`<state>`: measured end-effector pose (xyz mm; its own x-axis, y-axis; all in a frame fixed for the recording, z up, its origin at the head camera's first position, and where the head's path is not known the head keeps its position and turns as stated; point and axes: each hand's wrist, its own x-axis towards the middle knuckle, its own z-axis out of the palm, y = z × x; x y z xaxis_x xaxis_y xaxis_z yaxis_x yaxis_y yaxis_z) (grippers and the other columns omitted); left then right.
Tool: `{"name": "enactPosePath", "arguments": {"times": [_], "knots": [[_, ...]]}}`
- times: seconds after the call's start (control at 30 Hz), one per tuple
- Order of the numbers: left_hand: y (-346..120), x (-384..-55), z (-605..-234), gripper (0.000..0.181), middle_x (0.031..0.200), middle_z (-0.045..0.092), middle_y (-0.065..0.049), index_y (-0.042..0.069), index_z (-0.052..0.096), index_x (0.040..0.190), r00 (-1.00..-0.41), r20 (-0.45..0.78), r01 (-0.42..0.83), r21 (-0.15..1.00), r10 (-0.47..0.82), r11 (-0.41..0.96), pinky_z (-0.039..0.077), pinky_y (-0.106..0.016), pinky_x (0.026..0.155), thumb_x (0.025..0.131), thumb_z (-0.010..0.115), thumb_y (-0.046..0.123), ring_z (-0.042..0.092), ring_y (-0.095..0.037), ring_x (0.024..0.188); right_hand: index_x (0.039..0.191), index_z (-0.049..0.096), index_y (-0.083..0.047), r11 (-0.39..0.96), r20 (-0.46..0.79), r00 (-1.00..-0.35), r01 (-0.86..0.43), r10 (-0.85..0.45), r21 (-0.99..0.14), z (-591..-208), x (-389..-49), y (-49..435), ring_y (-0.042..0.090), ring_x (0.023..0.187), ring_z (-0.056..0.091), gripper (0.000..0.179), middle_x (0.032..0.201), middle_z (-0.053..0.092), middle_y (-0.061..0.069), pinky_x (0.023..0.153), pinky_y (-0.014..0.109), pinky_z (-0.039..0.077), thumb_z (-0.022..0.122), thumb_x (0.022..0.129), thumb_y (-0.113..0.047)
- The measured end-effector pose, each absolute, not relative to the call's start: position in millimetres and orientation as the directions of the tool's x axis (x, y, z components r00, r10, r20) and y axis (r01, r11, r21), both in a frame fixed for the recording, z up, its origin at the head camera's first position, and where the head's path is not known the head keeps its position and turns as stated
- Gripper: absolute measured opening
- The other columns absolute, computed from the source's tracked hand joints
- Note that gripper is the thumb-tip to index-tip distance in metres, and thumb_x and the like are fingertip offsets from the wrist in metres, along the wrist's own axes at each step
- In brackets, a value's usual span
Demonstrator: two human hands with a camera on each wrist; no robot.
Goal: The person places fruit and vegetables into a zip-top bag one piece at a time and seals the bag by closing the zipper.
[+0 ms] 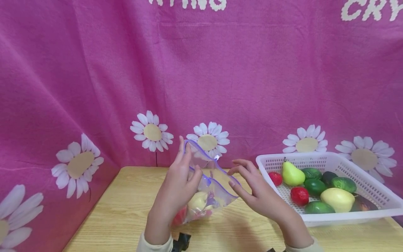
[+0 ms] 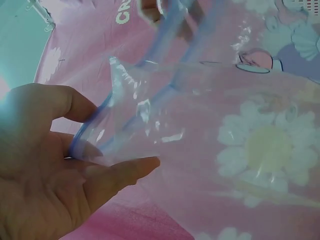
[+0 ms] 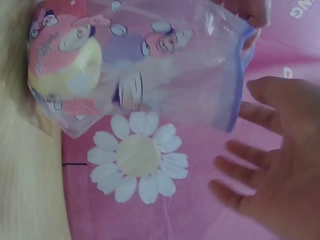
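Note:
A clear zip bag (image 1: 221,196) with a purple-blue zip edge and printed cartoons stands over the table, its mouth spread wide. Inside it lie a pale yellow fruit-like thing (image 1: 198,201) and a red one (image 1: 180,216), both partly covered by my left wrist. My left hand (image 1: 181,178) holds the bag's left corner between thumb and fingers; the left wrist view shows the plastic between them (image 2: 95,135). At the opposite side of the mouth is my right hand (image 1: 256,190), fingers spread and loosely bent, beside the zip edge (image 3: 237,85) without gripping it.
A white plastic basket (image 1: 341,218) stands on the right of the wooden table (image 1: 126,203). It holds a green pear (image 1: 292,174), red fruits (image 1: 299,196), a large yellow fruit (image 1: 338,200) and several green ones (image 1: 315,187). Behind hangs a pink cloth (image 1: 252,80) with daisies.

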<state>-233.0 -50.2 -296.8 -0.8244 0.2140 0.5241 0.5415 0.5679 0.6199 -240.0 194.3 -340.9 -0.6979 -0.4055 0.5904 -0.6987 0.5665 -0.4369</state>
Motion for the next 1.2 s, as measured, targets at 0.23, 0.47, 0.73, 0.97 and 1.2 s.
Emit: {"name": "enactPosePath", "arguments": {"times": [0.23,0.47,0.73,0.97,1.2], "knots": [[-46,-233,-298,0.072,0.170,0.000,0.000,0.003,0.024,0.160,-0.822,0.539,0.543,0.643,0.185,0.540,0.039,-0.022,0.043,0.097,0.058,0.011,0.032,-0.004,0.044,0.114,0.074,-0.007,0.623,0.358,-0.864,-0.504,-0.355,-0.598,-336,-237,207,0.023,0.104,0.067,0.038,0.117,0.071,0.006,0.088,0.042,0.056,0.041,0.110,-0.026],[-35,-232,-303,0.072,0.170,-0.004,-0.001,0.001,0.023,0.160,-0.833,0.506,0.544,0.671,0.225,0.505,0.041,-0.021,0.046,0.097,0.057,0.012,0.032,-0.002,0.047,0.124,0.067,0.006,0.481,0.342,-0.910,-0.414,-0.235,-0.773,-334,-237,198,0.024,0.099,0.068,0.044,0.122,0.068,0.017,0.070,0.027,0.059,0.040,0.111,-0.026],[-25,-229,-305,0.068,0.170,-0.004,0.000,-0.002,0.023,0.159,-0.824,0.446,0.566,0.655,0.348,0.501,0.043,-0.022,0.046,0.101,0.053,0.017,0.033,-0.001,0.047,0.132,0.064,0.005,0.336,0.492,-0.808,-0.585,-0.325,-0.738,-335,-237,191,0.030,0.106,0.067,0.042,0.126,0.065,0.017,0.079,0.033,0.060,0.034,0.112,-0.017],[-25,-227,-305,0.069,0.170,-0.006,0.000,0.000,0.019,0.160,-0.824,0.432,0.566,0.650,0.366,0.507,0.045,-0.022,0.050,0.100,0.050,0.016,0.032,-0.001,0.049,0.136,0.061,0.004,0.322,0.550,-0.760,-0.647,-0.345,-0.691,-336,-237,187,0.026,0.109,0.066,0.042,0.132,0.062,0.016,0.080,0.033,0.058,0.032,0.111,-0.013],[-30,-231,-303,0.071,0.169,-0.007,-0.003,0.000,0.019,0.160,-0.853,0.445,0.521,0.692,0.273,0.500,0.041,-0.022,0.050,0.097,0.051,0.012,0.028,-0.003,0.052,0.138,0.061,0.000,0.394,0.510,-0.790,-0.612,-0.341,-0.685,-335,-236,191,0.032,0.114,0.062,0.041,0.137,0.058,0.012,0.084,0.032,0.057,0.034,0.112,-0.018]]}}
